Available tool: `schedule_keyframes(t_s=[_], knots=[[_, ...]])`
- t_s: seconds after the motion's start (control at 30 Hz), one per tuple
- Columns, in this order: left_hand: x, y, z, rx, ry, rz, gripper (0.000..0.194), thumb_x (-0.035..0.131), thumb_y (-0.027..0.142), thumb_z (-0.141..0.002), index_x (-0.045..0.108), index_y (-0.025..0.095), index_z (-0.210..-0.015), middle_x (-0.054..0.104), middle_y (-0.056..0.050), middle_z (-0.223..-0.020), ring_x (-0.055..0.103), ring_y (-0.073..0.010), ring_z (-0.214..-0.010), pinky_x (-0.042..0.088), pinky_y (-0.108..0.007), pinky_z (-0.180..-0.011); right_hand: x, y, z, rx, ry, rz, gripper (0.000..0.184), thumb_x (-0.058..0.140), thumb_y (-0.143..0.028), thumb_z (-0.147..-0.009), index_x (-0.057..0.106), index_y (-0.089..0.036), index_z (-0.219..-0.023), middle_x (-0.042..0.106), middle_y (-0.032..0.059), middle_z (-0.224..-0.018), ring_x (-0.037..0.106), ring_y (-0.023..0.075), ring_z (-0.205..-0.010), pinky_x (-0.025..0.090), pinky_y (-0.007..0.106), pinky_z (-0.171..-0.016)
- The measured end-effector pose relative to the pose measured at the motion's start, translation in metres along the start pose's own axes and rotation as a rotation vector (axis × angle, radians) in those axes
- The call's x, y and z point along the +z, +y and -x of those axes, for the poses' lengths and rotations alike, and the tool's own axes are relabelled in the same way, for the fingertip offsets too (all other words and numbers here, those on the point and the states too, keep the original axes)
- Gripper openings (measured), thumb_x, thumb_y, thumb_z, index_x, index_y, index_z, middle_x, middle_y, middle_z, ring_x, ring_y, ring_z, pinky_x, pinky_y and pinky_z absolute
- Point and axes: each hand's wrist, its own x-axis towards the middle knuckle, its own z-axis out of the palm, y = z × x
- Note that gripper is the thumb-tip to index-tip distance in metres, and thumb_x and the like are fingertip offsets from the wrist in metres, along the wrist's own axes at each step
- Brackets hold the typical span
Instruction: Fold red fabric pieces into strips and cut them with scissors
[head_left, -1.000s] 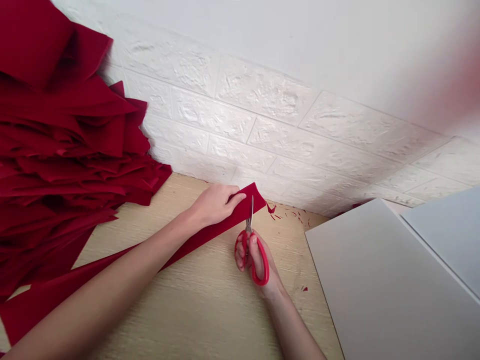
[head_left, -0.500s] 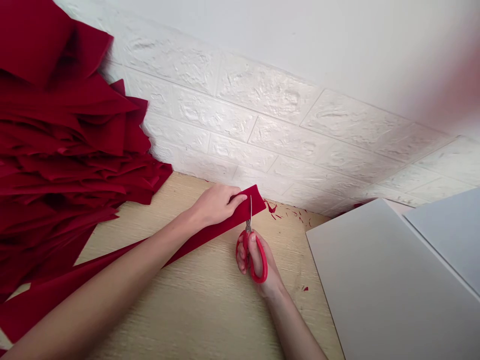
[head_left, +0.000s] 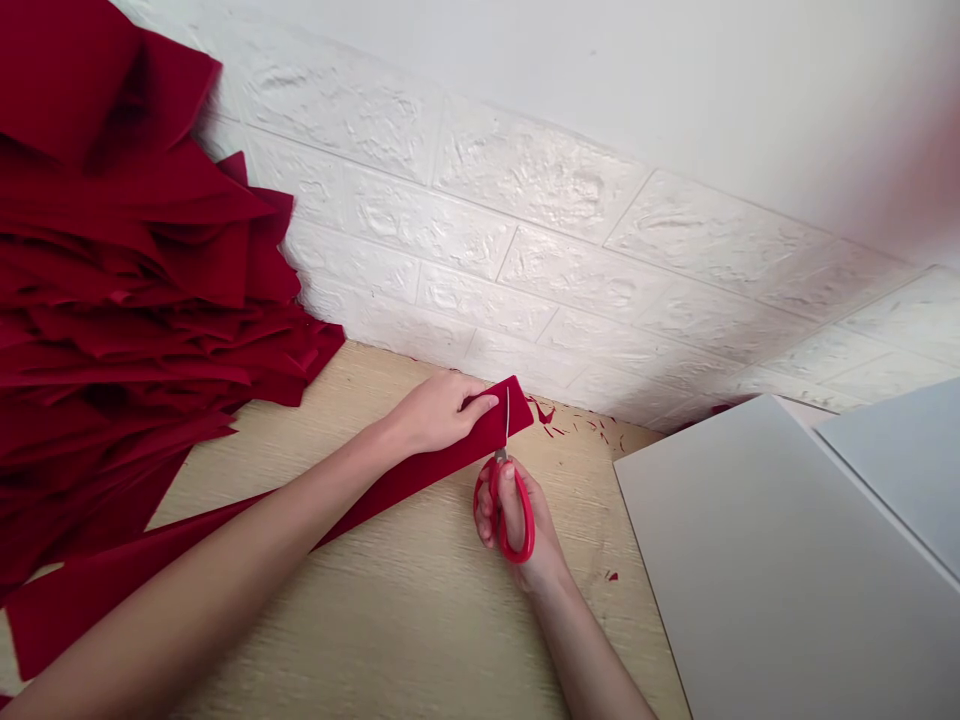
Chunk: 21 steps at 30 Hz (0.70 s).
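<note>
A long strip of dark red felt [head_left: 405, 470] lies slantwise across the wooden table [head_left: 405, 600], its end near the wall. My left hand [head_left: 439, 410] presses that end down, fingers closed together on the cloth. My right hand [head_left: 517, 525] grips red-handled scissors [head_left: 504, 490], fingers through the loops. The blades point away from me and are shut across the strip's end, just right of my left fingertips.
A tall heap of red felt pieces [head_left: 127, 290] fills the left side against the white brick-pattern wall [head_left: 570, 260]. Small red snippets [head_left: 570, 425] lie by the wall. Grey boards [head_left: 787, 570] cover the table's right part.
The scissors have moved a little farther up into the strip's end and the handles have closed. My left hand has hardly shifted.
</note>
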Motion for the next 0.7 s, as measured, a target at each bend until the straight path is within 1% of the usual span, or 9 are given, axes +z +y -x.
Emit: schedule_keyframes(t_s=[0.1, 0.3, 0.43, 0.53, 0.63, 0.7], knots=[[-0.001, -0.0008, 0.0002, -0.007, 0.0, 0.032, 0.037, 0.039, 0.04, -0.095, 0.046, 0.018, -0.066, 0.055, 0.001, -0.064, 0.047, -0.0125, -0.061, 0.029, -0.027, -0.061, 0.0012, -0.0027, 0.0017, 0.015, 0.007, 0.009, 0.053, 0.062, -0.073, -0.081, 0.05, -0.021, -0.083, 0.047, -0.0092, -0.053, 0.04, 0.005, -0.036, 0.029, 0.016, -0.033], [0.0014, 0.0005, 0.0005, -0.029, -0.061, 0.042, 0.036, 0.04, 0.04, -0.094, 0.048, 0.018, -0.066, 0.05, 0.002, -0.062, 0.044, -0.012, -0.06, 0.028, -0.027, -0.06, 0.0033, -0.0064, 0.0023, 0.007, 0.017, -0.024, 0.056, 0.059, -0.076, -0.08, 0.051, -0.02, -0.081, 0.048, -0.0077, -0.056, 0.044, 0.006, -0.04, 0.032, 0.017, -0.036], [0.0042, 0.0011, 0.0008, -0.035, -0.066, 0.056, 0.036, 0.04, 0.04, -0.094, 0.044, 0.018, -0.066, 0.046, 0.003, -0.061, 0.042, -0.0116, -0.059, 0.027, -0.027, -0.06, 0.002, -0.0049, 0.0004, 0.016, 0.047, 0.007, 0.054, 0.061, -0.074, -0.081, 0.05, -0.021, -0.08, 0.047, -0.0087, -0.053, 0.04, 0.0054, -0.037, 0.029, 0.017, -0.033], [0.0044, 0.0006, 0.0011, -0.04, -0.075, 0.081, 0.037, 0.039, 0.042, -0.093, 0.042, 0.018, -0.065, 0.043, 0.003, -0.061, 0.04, -0.0113, -0.059, 0.026, -0.027, -0.058, 0.0011, -0.0038, -0.001, 0.017, 0.034, 0.012, 0.056, 0.062, -0.076, -0.078, 0.048, -0.022, -0.078, 0.047, -0.0084, -0.052, 0.041, 0.0061, -0.036, 0.029, 0.017, -0.032], [0.0052, -0.0003, 0.0016, -0.048, -0.126, 0.117, 0.038, 0.04, 0.044, -0.093, 0.04, 0.019, -0.064, 0.041, 0.003, -0.06, 0.038, -0.0111, -0.058, 0.026, -0.026, -0.056, 0.002, -0.0058, 0.0001, -0.01, 0.03, -0.019, 0.056, 0.062, -0.075, -0.079, 0.047, -0.021, -0.076, 0.049, -0.0072, -0.055, 0.045, 0.0065, -0.04, 0.033, 0.017, -0.036], [0.0066, -0.0009, 0.0018, -0.056, -0.153, 0.126, 0.037, 0.041, 0.043, -0.092, 0.038, 0.019, -0.064, 0.039, 0.004, -0.059, 0.036, -0.0108, -0.057, 0.025, -0.026, -0.055, 0.0031, -0.0084, 0.0022, -0.013, 0.05, -0.027, 0.055, 0.061, -0.074, -0.081, 0.046, -0.021, -0.075, 0.048, -0.0074, -0.055, 0.044, 0.006, -0.041, 0.033, 0.017, -0.037]])
